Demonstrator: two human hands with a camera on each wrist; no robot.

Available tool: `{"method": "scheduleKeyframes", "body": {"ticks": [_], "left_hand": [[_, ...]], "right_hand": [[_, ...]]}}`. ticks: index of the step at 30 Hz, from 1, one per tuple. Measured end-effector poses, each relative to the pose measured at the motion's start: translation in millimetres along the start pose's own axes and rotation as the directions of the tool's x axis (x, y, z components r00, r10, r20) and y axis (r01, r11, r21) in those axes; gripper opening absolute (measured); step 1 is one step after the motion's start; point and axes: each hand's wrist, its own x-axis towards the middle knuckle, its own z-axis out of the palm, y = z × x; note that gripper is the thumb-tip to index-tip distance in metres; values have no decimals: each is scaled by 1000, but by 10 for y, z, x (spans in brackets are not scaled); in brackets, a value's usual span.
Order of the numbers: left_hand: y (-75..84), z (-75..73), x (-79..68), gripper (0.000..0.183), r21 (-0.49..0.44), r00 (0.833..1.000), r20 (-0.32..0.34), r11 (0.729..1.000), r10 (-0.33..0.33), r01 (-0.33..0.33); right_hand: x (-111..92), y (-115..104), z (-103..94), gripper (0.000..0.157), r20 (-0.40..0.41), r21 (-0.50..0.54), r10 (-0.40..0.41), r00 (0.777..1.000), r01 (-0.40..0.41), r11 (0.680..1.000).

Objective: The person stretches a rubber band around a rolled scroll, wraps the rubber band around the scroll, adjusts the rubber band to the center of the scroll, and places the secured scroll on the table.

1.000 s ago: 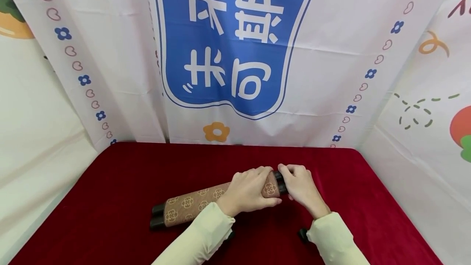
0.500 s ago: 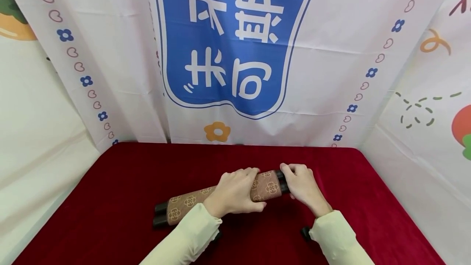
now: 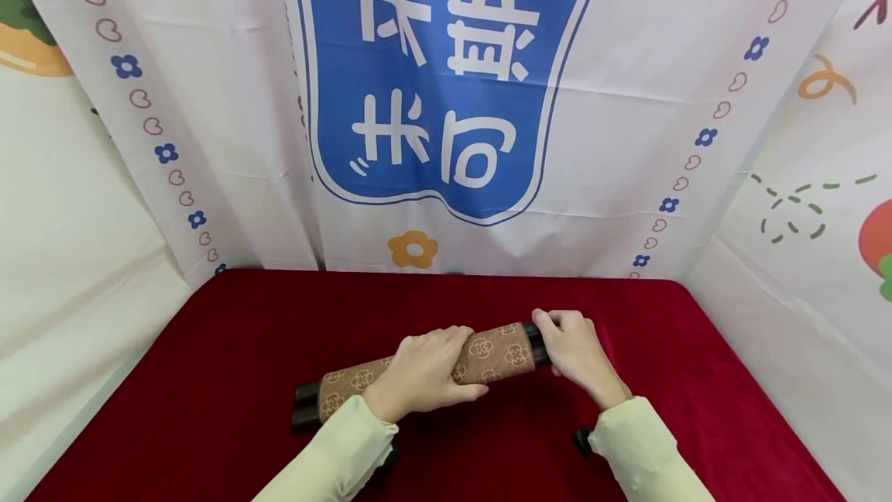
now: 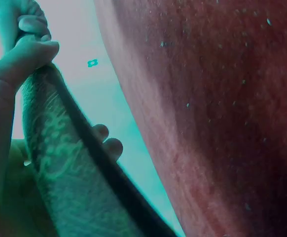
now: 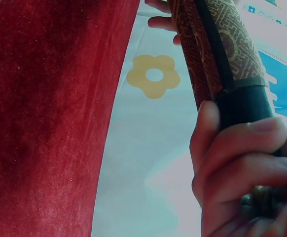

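A rolled scroll (image 3: 498, 351) in brown cloth with pale flower motifs lies slanted over the red table. Two black roller ends (image 3: 305, 401) stick out side by side at its left. My left hand (image 3: 421, 374) grips it near the middle, thumb on the near side and fingers (image 4: 113, 147) round the far side. At the right end, my right hand (image 3: 573, 347) holds the black roller ends. In the right wrist view its fingers are curled round a black end (image 5: 244, 103), and a dark strip runs along the patterned cloth. Both palms are hidden.
A red velvet-like cloth (image 3: 488, 448) covers the table. White printed curtains (image 3: 613, 146) rise behind it and at both sides, the back one bearing a blue panel (image 3: 425, 146) and an orange flower (image 3: 413, 249). A small black object (image 3: 581, 440) sits at the right cuff.
My left hand has slid left along the scroll, baring more patterned cloth toward its right end. The scroll has shifted slightly right, and my right hand keeps its hold with little movement.
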Motion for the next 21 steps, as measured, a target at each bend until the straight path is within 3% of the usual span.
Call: {"method": "scheduleKeyframes", "body": {"ticks": [6, 11, 16, 21], "left_hand": [[123, -18, 113, 97, -21, 1000, -12, 1000, 15, -15], [196, 58, 193, 84, -20, 1000, -29, 1000, 9, -9], [59, 63, 64, 66, -50, 1000, -12, 999, -10, 9], [-85, -1, -95, 69, -28, 999, 19, 999, -40, 40]], "right_hand": [[-12, -4, 3, 48, -15, -9, -1, 1000, 0, 1000], [-7, -4, 29, 48, -11, -10, 4, 1000, -4, 1000], [-7, 7, -2, 49, 3, 0, 7, 1000, -7, 1000], [-8, 10, 3, 49, 12, 9, -3, 1000, 3, 1000]]}}
